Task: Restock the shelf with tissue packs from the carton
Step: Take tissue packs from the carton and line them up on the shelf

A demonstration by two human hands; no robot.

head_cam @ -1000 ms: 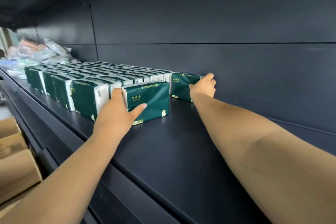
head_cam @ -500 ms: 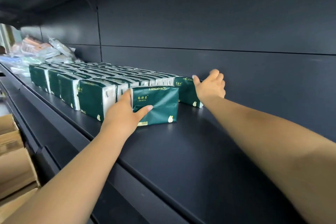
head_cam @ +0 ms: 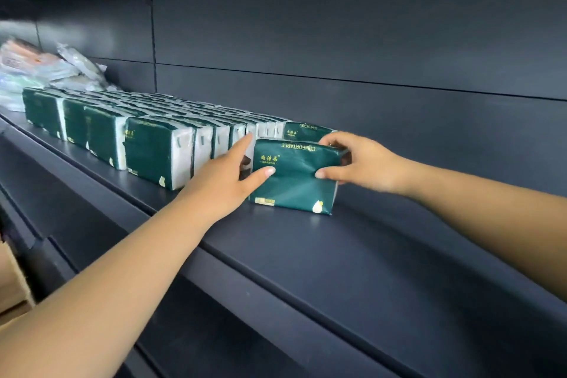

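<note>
Both hands now hold the same green tissue pack (head_cam: pixel 293 181), which stands on the shelf (head_cam: pixel 352 255) at centre frame, just right of the filled rows of packs (head_cam: pixel 147 144). The left hand (head_cam: pixel 227 181) grips its left end, thumb on the front face. The right hand (head_cam: pixel 362 163), half a second ago flat against the rear pack (head_cam: pixel 306 130) by the back wall, has come forward and pinches the right end, thumb in front and fingers over the top. That rear pack looks settled; the front one is probably being squared into line. A corner of the carton (head_cam: pixel 12 282) shows at lower left.
</note>
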